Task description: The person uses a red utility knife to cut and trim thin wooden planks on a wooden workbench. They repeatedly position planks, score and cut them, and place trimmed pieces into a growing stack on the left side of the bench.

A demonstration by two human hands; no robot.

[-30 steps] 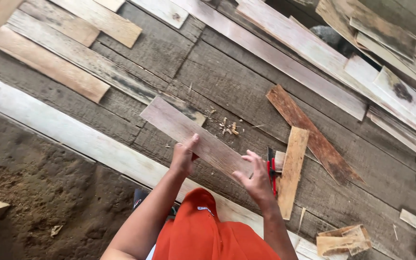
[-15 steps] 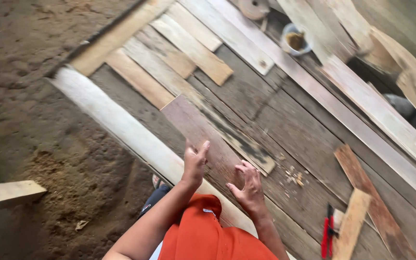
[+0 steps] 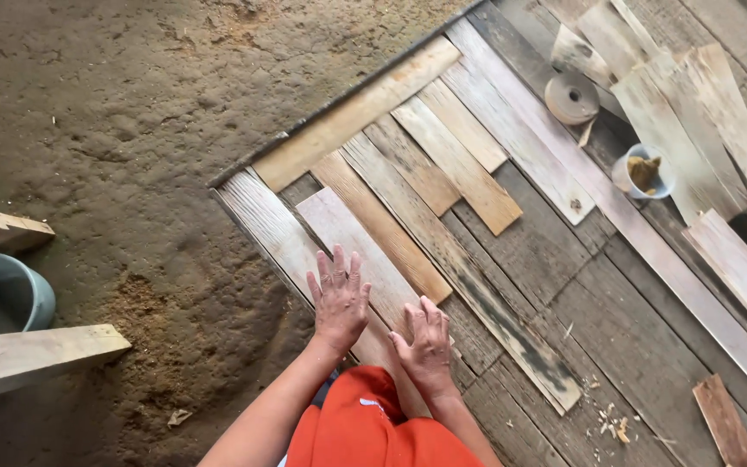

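Left hand [image 3: 339, 298] lies spread flat and right hand [image 3: 428, 344] rests with fingers loosely bent, both pressing the pale plank [image 3: 358, 264] at lower centre of the frame, gripping nothing; the plank lies between the whitish edge board [image 3: 263, 220] beside the dirt floor [image 3: 114, 130] and a tan board [image 3: 382, 227]. Risk, in my judgement: the rough weathered grain could splinter bare palms, and the plank could ride up over a neighbouring board. Further out, a tape roll [image 3: 571, 97] and a small cup [image 3: 644, 171] sit at upper right among loose offcuts, and a grey bucket [image 3: 2, 294] stands at left.
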